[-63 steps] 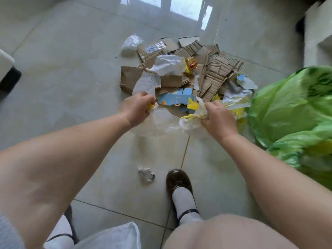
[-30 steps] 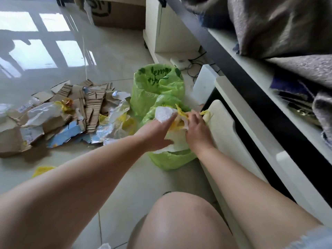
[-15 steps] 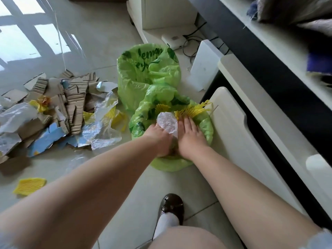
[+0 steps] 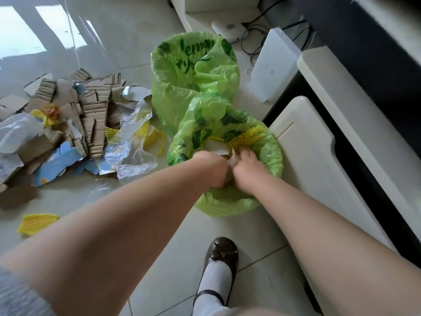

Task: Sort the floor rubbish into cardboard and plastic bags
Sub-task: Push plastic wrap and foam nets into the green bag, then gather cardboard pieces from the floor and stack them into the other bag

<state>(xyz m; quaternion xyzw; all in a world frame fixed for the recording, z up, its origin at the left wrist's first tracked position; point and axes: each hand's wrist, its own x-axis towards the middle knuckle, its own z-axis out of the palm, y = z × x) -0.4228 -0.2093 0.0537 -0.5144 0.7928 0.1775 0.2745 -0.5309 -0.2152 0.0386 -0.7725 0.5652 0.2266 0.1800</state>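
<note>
Both hands, left hand [image 4: 214, 169] and right hand [image 4: 247, 166], push plastic scraps [image 4: 218, 145] into near green bag [image 4: 262, 201]; grip maybe tight, unclear. Thin bag could tip, spill.

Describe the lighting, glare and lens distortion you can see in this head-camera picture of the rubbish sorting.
Head view: bright window glare on the glossy pale floor tiles at upper left; soft daylight, with faint shadows under the torn brown cardboard pile; wide-angle stretch makes both forearms balloon toward the lower edge; the left hand and right hand in the nearer green plastic bag look slightly soft.
</note>
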